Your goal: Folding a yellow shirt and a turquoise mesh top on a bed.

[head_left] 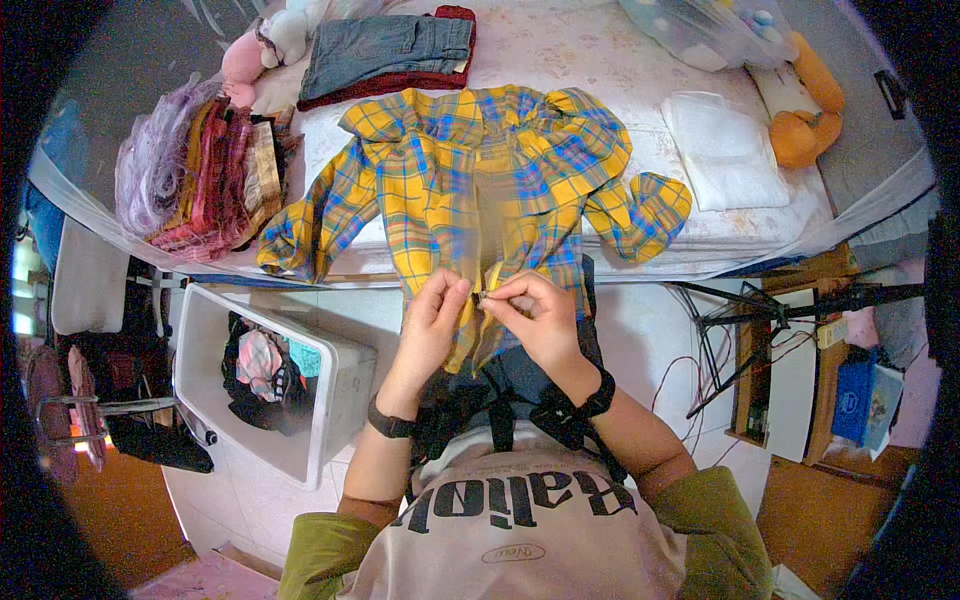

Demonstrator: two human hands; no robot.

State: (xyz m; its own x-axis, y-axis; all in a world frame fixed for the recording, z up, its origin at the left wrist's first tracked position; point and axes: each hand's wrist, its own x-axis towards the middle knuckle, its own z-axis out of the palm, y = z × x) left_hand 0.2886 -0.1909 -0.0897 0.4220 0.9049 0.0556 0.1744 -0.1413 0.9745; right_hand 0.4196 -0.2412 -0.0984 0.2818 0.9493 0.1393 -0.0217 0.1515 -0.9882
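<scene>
A yellow and blue plaid shirt [430,200] lies spread over the near edge of the bed, both sleeves out to the sides. Its lower part hangs over the edge toward me. Near the hem, my left hand [432,318] is closed on one side of the shirt's front opening. My right hand [540,318] pinches the other edge close beside it, thumb against forefinger. A small dark piece, too small to name, shows between the fingertips. A strip down the middle of the shirt looks blurred.
Folded jeans [385,52] and a stack of folded clothes [205,170] lie on the bed's left, a folded white cloth [725,150] on its right. A white bin [330,400] with clothes stands at left. A black metal stand [735,340] and cables are at right.
</scene>
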